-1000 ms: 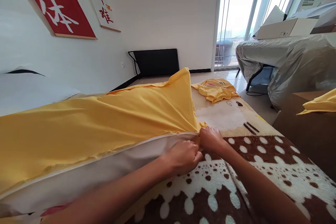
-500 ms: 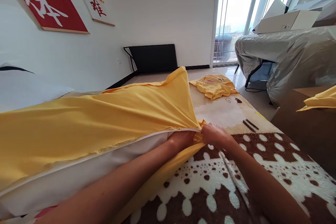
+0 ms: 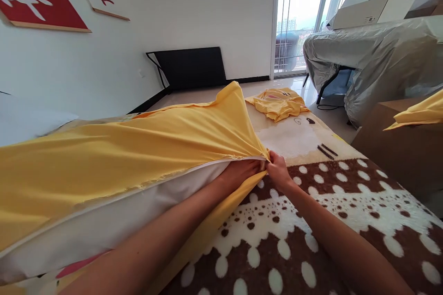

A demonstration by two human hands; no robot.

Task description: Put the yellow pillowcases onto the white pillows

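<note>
One yellow fabric cover (image 3: 166, 143) on patterned blanket (image 3: 332, 179), white cloth (image 3: 138, 205) between its layers — left hand (image 3: 244, 169) inside opening, finger closure not determinable — right hand (image 3: 277, 168) with fingers clamped on opening's corner.

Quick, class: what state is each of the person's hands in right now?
Left hand: in the opening of the yellow cloth, fingertips hidden; grip cannot be told.
Right hand: closed, holding the yellow cloth's corner.
</note>
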